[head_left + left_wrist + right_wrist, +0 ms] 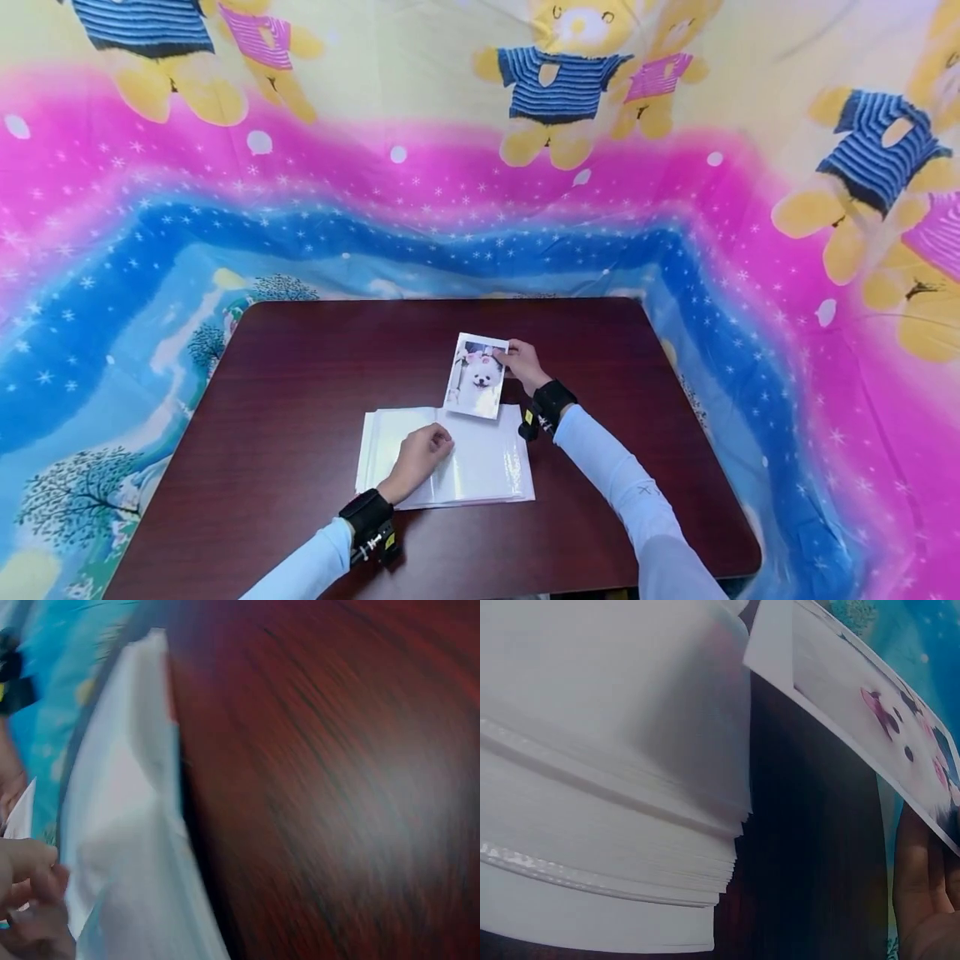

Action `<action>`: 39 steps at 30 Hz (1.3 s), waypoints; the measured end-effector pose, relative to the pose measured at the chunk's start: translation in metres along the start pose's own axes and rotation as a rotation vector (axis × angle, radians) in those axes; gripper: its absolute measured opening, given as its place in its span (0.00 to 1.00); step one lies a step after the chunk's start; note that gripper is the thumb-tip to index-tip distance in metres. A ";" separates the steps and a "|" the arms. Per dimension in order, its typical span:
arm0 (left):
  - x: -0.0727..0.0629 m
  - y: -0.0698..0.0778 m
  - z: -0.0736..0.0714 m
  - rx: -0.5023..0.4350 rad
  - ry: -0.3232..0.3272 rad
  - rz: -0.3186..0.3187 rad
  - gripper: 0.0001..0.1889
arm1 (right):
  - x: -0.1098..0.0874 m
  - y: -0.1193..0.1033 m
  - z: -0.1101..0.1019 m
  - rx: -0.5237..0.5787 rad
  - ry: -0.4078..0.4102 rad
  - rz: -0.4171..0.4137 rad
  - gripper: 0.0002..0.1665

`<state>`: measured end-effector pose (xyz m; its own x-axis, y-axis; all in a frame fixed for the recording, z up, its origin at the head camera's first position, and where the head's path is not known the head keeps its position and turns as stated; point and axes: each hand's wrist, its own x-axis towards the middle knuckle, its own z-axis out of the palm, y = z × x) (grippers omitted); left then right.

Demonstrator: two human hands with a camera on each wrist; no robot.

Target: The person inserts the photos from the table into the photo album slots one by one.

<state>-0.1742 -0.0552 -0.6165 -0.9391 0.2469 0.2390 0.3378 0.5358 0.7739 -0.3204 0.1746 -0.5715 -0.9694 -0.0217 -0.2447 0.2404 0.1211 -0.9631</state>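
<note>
My right hand (523,363) pinches a photo print (477,392) by its upper right edge. The print has a white border and shows a fluffy white dog with pink flowers about its head. It is tilted above the far edge of an open photo album (487,467) with white pages and clear glossy sleeves. My left hand (422,454) hovers low over the album's middle, fingers loosely curled, with nothing seen in them. In the left wrist view its fingers (34,877) are beside the raised white page (142,847). The right wrist view shows the stacked page edges (615,855) below the print.
The album lies on a dark reddish-brown table (300,375) near its front edge. A printed cloth (420,192) with bears and snowflakes hangs behind and on both sides of the table. Each wrist wears a black strap (553,400) with a small camera.
</note>
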 end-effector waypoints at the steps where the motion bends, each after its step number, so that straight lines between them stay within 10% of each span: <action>1: 0.001 0.001 0.002 0.072 0.022 0.071 0.03 | 0.001 -0.001 0.000 0.008 0.011 -0.009 0.11; 5: 0.011 0.000 0.013 0.298 0.047 0.296 0.10 | 0.005 -0.004 0.002 0.026 0.044 -0.040 0.12; 11: 0.021 -0.008 0.019 0.428 -0.024 0.460 0.18 | 0.009 -0.005 0.009 0.032 0.081 -0.052 0.11; 23: 0.021 -0.018 0.024 0.453 0.030 0.567 0.18 | 0.013 -0.004 0.017 0.043 0.086 -0.066 0.10; 39: 0.019 -0.018 0.028 0.552 -0.006 0.504 0.19 | 0.013 0.010 0.013 0.024 0.054 -0.082 0.10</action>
<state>-0.1967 -0.0378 -0.6426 -0.6620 0.5733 0.4828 0.7114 0.6835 0.1637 -0.3301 0.1625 -0.5860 -0.9870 0.0232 -0.1591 0.1606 0.0971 -0.9822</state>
